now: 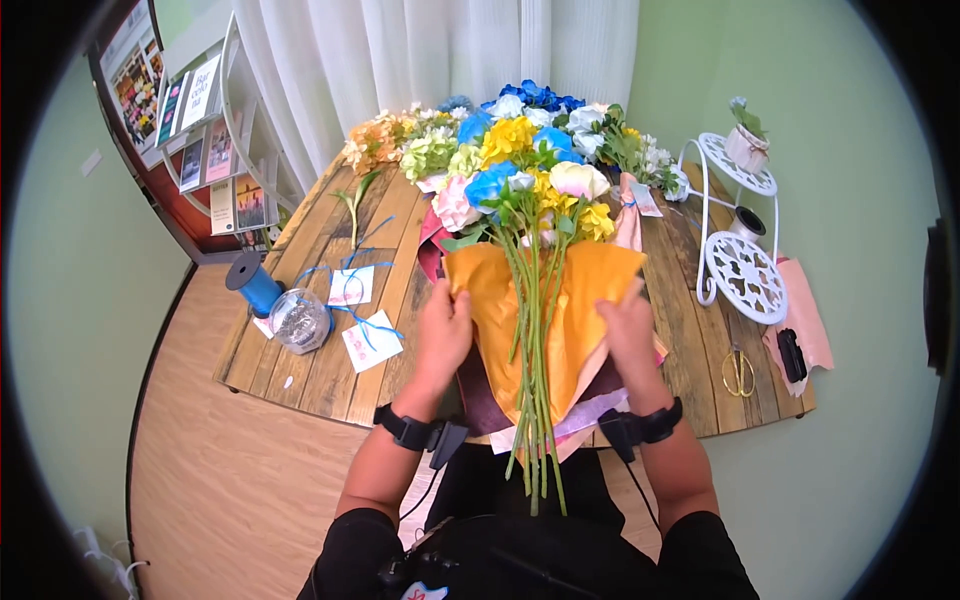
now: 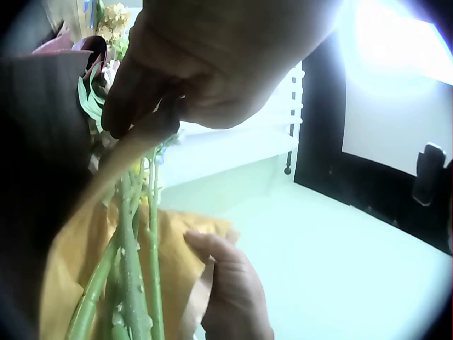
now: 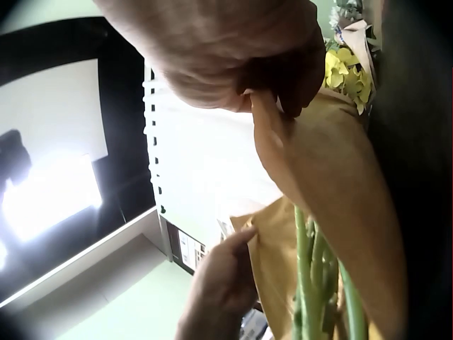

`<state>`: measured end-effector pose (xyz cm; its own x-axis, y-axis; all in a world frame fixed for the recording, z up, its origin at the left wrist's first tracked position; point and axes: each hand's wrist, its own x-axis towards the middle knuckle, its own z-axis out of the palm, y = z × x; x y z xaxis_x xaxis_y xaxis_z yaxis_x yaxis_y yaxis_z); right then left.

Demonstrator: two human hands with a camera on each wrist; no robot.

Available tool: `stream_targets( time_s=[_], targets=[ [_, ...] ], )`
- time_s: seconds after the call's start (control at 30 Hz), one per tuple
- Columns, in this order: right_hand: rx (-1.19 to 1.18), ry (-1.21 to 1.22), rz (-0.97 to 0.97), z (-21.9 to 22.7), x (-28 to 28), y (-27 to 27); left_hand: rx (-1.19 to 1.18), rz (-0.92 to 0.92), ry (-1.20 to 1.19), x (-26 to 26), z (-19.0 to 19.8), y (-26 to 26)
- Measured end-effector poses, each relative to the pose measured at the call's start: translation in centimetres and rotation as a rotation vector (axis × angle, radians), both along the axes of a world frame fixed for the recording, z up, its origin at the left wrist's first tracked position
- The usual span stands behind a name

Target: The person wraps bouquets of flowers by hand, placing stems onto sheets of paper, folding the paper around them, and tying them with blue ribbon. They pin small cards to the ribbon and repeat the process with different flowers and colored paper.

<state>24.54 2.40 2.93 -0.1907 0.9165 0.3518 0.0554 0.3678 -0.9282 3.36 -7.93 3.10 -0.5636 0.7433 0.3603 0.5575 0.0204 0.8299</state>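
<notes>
Orange-yellow wrapping paper [image 1: 475, 290] lies open under and around the green stems [image 1: 537, 370] of a bouquet with blue, yellow, pink and white flowers [image 1: 510, 190]. My left hand [image 1: 445, 325] pinches the paper's left edge. On the other side my right hand [image 1: 630, 335] pinches its right edge. In the left wrist view the left fingers [image 2: 145, 106] grip a fold of paper [image 2: 67, 262] beside the stems [image 2: 131, 276]. The right wrist view has the right hand [image 3: 233, 57] holding a raised paper edge [image 3: 340, 170] over the stems [image 3: 311, 276].
Blue ribbon spool [image 1: 252, 285], clear round container [image 1: 300, 322] and cards [image 1: 371, 341] sit at the table's left. Scissors [image 1: 738, 372], a black object [image 1: 791, 355] and a white tiered stand [image 1: 745, 278] are on the right. More flowers [image 1: 375, 142] line the back.
</notes>
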Motion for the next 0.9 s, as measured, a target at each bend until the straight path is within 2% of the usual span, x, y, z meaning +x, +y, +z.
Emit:
stream_targets(
  time_s=[0.07,0.1,0.17,0.2,0.23,0.3,0.37,0.43,0.5,0.57,0.63,0.67,0.73,0.77,0.83,0.87,0.9],
  targets=[
    [-0.165,0.347,0.031,-0.7,0.9,1.3,0.288,-0.039,-0.201,-1.8,-2.7,0.5],
    [-0.165,0.344,0.032,-0.4,1.8,1.5,0.118,-0.044,-0.375,-2.4,-2.4,-0.2],
    [-0.539,0.079,0.055,0.5,3.6,1.5,0.189,-0.031,-0.300,-3.0,-3.8,0.1],
    [-0.540,0.077,0.053,0.4,3.8,1.7,0.257,-0.019,-0.221,-2.9,-3.8,0.1],
    [-0.541,-0.020,0.063,0.0,3.9,1.9,0.283,-0.115,-0.435,-2.5,-3.8,0.2],
    [-0.545,-0.120,0.073,-0.8,3.8,2.0,0.243,-0.158,-0.446,-1.3,-3.7,0.2],
    [-0.399,-0.128,0.156,-1.5,3.4,2.1,0.204,-0.200,-0.453,-1.1,-3.8,-0.2],
    [-0.374,-0.180,0.125,-1.6,3.4,2.6,-0.040,-0.133,-0.274,-1.9,-4.1,-0.7],
    [-0.347,-0.234,0.094,-2.2,3.5,3.1,-0.022,-0.139,-0.239,-2.3,-4.5,-0.7],
    [-0.028,-0.268,0.019,-3.3,3.3,3.5,-0.004,-0.143,-0.205,-2.4,-4.6,-0.6],
    [0.038,-0.220,-0.011,-2.3,2.3,2.5,0.092,-0.177,-0.386,-2.1,-4.0,-0.1],
    [0.104,-0.174,-0.042,-1.7,1.7,1.9,0.092,-0.176,-0.386,-2.4,-4.3,0.2],
    [0.094,-0.180,-0.049,-0.6,0.8,1.0,-0.111,-0.145,-0.693,-3.1,-4.7,0.9],
    [0.087,-0.184,-0.059,-0.2,0.4,0.8,-0.110,-0.148,-0.691,-3.0,-5.0,0.9],
    [0.180,-0.170,-0.046,0.1,-0.6,1.0,0.056,-0.245,-0.869,-1.5,-3.5,0.1],
    [0.268,-0.159,-0.028,0.1,-1.1,1.0,0.054,-0.249,-0.864,-1.0,-2.9,0.0],
    [0.234,-0.144,-0.017,-0.1,-1.9,0.9,0.050,-0.252,-0.955,-0.4,-2.4,-0.1]
  ],
)
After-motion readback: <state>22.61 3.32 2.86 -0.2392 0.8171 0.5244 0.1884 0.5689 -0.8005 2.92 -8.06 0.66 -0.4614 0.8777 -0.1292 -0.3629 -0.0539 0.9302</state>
